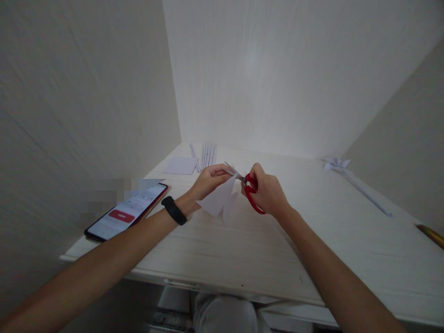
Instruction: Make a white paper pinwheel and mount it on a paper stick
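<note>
The left forearm [114, 252], nearest the camera, slants over the white table [194, 245]; the left hand [210, 178] pinches folded white paper [217, 199], which hangs below that grasp, upper tip against the blades of red-handled scissors [245, 181] clasped in the right hand [268, 190].

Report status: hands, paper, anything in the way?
Left hand holding paper. Right hand gripping scissors at paper's upper tip. Phone off to the left, away from the scissors.
</note>
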`<state>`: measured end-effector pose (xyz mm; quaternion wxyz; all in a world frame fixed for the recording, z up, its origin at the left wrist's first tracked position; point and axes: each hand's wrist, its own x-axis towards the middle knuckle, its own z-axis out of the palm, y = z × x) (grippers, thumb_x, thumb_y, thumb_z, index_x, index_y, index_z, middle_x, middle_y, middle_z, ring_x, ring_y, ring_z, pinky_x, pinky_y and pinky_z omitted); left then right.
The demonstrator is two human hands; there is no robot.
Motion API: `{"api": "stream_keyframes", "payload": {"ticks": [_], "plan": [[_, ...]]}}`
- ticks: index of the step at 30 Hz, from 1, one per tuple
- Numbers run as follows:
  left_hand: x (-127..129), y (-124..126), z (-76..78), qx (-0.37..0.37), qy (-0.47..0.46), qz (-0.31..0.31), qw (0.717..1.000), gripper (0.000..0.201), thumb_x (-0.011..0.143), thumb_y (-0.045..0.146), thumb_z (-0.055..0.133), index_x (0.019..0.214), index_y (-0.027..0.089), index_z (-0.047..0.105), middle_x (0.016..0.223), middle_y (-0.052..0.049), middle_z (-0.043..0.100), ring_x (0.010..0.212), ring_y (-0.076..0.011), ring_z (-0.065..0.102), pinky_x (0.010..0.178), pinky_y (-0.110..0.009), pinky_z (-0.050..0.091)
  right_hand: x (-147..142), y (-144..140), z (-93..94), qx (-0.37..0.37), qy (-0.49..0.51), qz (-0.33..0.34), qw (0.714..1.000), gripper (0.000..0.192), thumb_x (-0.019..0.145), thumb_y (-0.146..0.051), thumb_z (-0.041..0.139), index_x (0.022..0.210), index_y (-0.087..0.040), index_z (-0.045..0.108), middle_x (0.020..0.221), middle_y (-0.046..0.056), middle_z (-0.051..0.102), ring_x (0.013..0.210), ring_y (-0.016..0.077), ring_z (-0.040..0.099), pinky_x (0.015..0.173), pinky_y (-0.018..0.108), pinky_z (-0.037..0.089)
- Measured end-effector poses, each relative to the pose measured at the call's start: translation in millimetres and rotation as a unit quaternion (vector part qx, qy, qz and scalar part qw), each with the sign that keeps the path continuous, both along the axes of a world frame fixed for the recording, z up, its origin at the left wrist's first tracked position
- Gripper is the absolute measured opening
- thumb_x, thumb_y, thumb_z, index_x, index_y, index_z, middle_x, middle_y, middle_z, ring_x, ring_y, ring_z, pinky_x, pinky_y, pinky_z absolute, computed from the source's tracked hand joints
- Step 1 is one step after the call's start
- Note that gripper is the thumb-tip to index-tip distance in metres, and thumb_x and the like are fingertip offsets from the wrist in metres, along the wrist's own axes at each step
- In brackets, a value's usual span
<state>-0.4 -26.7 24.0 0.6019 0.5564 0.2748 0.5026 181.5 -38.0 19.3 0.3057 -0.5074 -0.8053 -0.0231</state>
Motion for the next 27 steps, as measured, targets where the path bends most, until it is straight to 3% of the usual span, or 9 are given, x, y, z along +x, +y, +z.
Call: {"api": "stream_keyframes", "payload": {"ticks": [27], "plan": [[-1.3,1.0,-1.9,0.008,-0.005,-0.015,1.000,0.021,0.061,0.028,0.077,0.070,0.014,0.064,0.062,0.001,0.064,0.052,-0.0072,0.054,0.053,-0.018,0.040,0.3,1.5,-1.9,0.010,-0.006,-0.019,1.000,0.026,0.069,-0.030,0.056,0.083,-0.022,0.036,0.061,-0.001,0.055,0.049,0.0120,0.045,0.050,0.022,0.027]]}}
